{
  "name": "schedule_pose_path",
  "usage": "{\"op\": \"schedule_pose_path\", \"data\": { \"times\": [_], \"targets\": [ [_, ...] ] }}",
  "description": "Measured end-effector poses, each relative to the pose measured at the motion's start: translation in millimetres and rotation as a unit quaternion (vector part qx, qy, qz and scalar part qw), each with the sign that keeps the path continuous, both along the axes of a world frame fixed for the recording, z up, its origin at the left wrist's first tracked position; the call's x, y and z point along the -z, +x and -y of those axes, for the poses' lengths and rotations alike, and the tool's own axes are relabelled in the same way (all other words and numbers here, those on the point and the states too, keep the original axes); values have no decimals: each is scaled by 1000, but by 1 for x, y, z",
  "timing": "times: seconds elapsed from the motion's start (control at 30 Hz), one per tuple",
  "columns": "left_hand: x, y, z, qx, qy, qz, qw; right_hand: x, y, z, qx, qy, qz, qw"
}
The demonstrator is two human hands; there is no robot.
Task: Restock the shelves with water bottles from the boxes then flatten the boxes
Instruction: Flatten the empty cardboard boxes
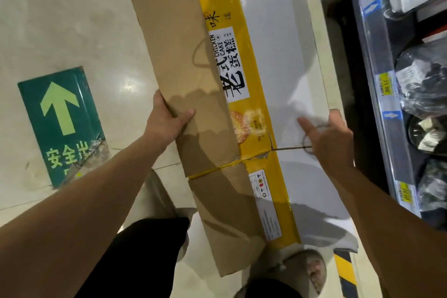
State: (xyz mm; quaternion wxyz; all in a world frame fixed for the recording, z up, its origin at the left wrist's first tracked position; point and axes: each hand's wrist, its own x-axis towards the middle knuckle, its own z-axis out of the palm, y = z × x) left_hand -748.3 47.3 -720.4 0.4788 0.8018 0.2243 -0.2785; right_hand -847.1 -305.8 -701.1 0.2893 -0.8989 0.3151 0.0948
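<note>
A flattened cardboard box (242, 104) is held flat in front of me, above the floor. It has brown flaps on the left, a yellow printed band down the middle and a white panel on the right. My left hand (167, 121) grips its left brown edge, thumb on top. My right hand (331, 138) holds the right white edge, thumb on top and fingers over the edge. No water bottles can be made out.
A shelf unit (377, 75) with price tags and dark packaged goods runs along the right. A green floor sign (60, 123) with an arrow lies on the tiled floor at left. My feet (302, 273) show below the box, beside yellow-black hazard tape (346, 271).
</note>
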Motion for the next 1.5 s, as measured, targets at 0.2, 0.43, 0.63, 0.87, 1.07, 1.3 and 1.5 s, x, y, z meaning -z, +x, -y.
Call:
{"op": "schedule_pose_path", "data": {
  "times": [0.2, 0.43, 0.63, 0.87, 1.07, 1.3, 1.5],
  "targets": [
    [42, -16, 2, 228, 305, 85, 921, 44, 2, 3, 18, 32, -58, 998],
    [20, 1, -1, 276, 296, -6, 915, 38, 3, -18, -79, -184, -182, 963],
    [-87, 29, 0, 344, 306, -52, 886, -66, 37, -73, -157, -146, -230, 949],
    [-289, 90, -54, 348, 261, -48, 899, -284, 120, -166, -157, -73, -271, 947],
    [-414, 168, -113, 342, 268, -8, 900, -405, 206, -229, -159, -42, -237, 957],
    [-434, 280, -117, 373, 281, 18, 884, -419, 319, -227, -161, -55, -206, 964],
    [-377, 384, -77, 378, 234, -27, 895, -363, 411, -203, -110, -23, -195, 974]
  ]
}}
